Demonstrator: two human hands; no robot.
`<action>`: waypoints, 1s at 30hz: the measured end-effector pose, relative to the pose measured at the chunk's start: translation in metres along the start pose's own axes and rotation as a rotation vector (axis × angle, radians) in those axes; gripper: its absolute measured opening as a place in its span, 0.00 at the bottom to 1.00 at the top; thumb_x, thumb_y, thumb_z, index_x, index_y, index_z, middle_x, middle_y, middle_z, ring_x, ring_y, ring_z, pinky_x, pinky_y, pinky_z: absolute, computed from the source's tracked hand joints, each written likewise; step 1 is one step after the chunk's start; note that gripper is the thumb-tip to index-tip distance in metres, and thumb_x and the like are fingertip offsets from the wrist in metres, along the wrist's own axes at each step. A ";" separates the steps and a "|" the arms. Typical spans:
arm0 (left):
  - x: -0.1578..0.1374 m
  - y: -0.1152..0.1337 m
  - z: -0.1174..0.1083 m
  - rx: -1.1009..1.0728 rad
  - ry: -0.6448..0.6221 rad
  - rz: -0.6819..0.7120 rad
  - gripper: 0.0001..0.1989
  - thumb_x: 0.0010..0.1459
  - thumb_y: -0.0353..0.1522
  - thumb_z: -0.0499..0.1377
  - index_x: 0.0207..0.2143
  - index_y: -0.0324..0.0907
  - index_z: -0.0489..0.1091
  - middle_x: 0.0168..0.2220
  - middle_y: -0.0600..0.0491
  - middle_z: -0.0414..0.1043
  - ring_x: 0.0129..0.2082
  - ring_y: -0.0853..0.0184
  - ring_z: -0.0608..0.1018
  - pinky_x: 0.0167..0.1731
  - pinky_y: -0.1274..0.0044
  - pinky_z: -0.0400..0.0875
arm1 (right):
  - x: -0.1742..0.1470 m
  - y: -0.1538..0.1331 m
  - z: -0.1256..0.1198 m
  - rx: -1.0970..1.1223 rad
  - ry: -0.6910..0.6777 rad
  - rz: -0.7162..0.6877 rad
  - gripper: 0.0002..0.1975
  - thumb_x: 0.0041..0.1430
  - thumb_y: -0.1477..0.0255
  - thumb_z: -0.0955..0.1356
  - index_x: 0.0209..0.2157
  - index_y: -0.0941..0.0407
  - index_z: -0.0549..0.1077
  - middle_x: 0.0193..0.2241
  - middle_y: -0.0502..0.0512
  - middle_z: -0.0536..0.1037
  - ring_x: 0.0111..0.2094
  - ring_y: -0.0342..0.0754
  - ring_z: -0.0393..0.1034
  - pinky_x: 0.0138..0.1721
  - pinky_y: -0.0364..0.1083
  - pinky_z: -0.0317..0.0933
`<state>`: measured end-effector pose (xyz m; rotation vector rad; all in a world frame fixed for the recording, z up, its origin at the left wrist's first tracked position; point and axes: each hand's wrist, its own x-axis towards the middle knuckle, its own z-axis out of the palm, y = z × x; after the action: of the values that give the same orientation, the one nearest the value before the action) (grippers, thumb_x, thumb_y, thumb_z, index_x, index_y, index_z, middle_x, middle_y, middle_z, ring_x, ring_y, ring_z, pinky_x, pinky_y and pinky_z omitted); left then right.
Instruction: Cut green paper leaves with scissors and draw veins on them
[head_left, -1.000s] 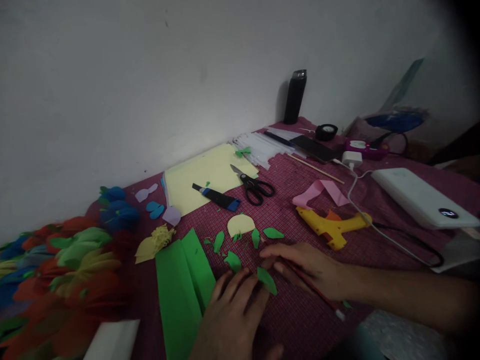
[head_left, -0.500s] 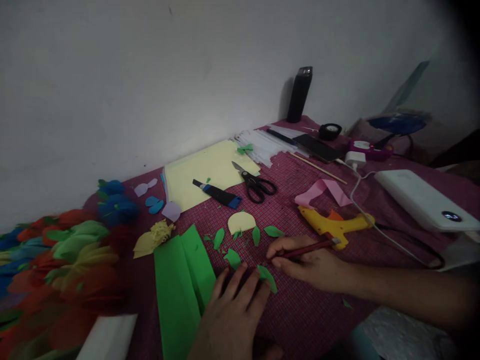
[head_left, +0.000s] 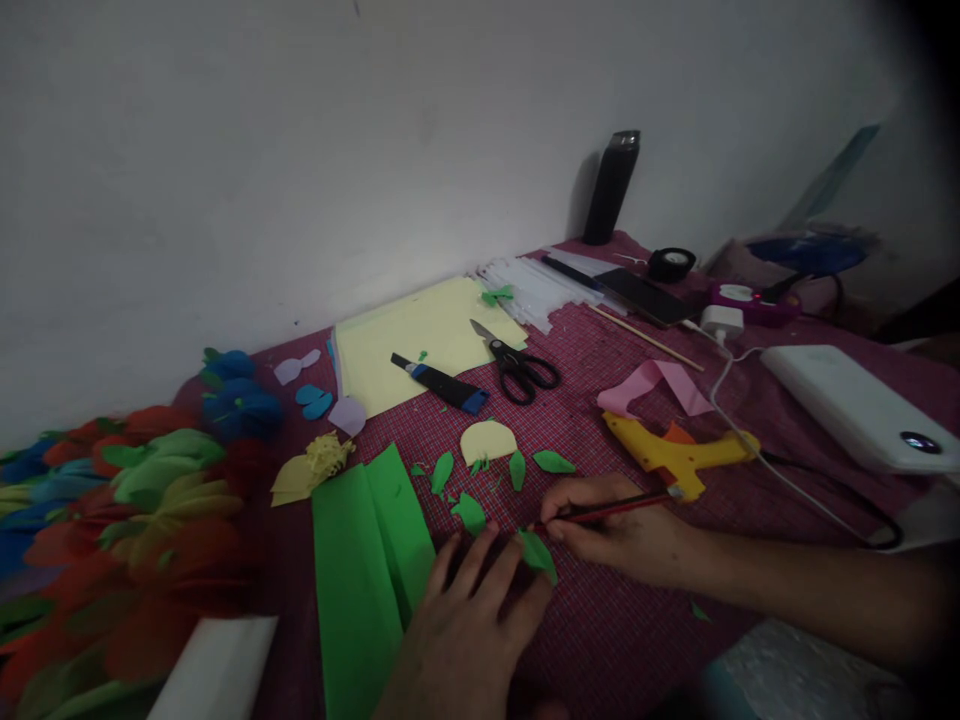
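My left hand [head_left: 465, 625] lies flat with its fingers stretched out, fingertips beside and partly over a small green paper leaf [head_left: 538, 556]. Between the thumb and fingers of my right hand [head_left: 626, 535] is a dark red pencil [head_left: 637, 501], its point down near the upper tip of that leaf. Another green leaf [head_left: 470, 513] rests just beyond my left fingertips. More cut leaves, such as one pointed leaf [head_left: 554, 462], are scattered around a cream paper piece [head_left: 487, 442]. Folded green paper [head_left: 352, 570] lies left of my left hand.
Black scissors [head_left: 517, 370] and a utility knife [head_left: 442, 386] lie by cream sheets [head_left: 405, 335]. A yellow glue gun [head_left: 686, 455] sits right, below pink ribbon [head_left: 652, 385]. A white power bank [head_left: 855, 410] with cables is at far right. Paper flowers [head_left: 150, 520] fill the left; a black bottle [head_left: 613, 188] stands behind.
The whole view has shifted slightly. The pencil point is a little closer to the leaf's tip, and my right hand has moved slightly; my left hand stays almost in place.
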<state>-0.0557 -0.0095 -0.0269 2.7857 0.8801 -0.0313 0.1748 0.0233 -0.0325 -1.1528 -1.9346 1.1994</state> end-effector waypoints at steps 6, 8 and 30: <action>0.001 0.000 0.000 0.038 0.041 0.017 0.32 0.52 0.53 0.56 0.56 0.51 0.60 0.59 0.46 0.60 0.57 0.50 0.63 0.52 0.55 0.60 | 0.000 0.001 0.001 -0.027 -0.011 -0.003 0.04 0.56 0.74 0.65 0.29 0.57 0.71 0.23 0.47 0.70 0.25 0.41 0.63 0.26 0.40 0.57; 0.000 0.000 0.001 0.044 0.050 0.021 0.33 0.52 0.53 0.56 0.57 0.52 0.60 0.59 0.46 0.60 0.57 0.49 0.63 0.52 0.55 0.60 | 0.000 0.002 0.001 -0.013 -0.008 -0.014 0.04 0.57 0.74 0.65 0.30 0.57 0.72 0.23 0.47 0.70 0.25 0.41 0.63 0.26 0.40 0.57; 0.001 0.002 -0.003 -0.006 0.014 -0.008 0.33 0.50 0.52 0.57 0.57 0.52 0.60 0.60 0.47 0.59 0.58 0.49 0.61 0.54 0.54 0.55 | -0.002 0.004 -0.002 -0.052 -0.046 0.004 0.04 0.55 0.76 0.65 0.28 0.57 0.72 0.23 0.46 0.70 0.25 0.40 0.63 0.26 0.39 0.56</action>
<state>-0.0542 -0.0098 -0.0236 2.7805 0.8939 -0.0107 0.1789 0.0235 -0.0347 -1.1650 -2.0094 1.1943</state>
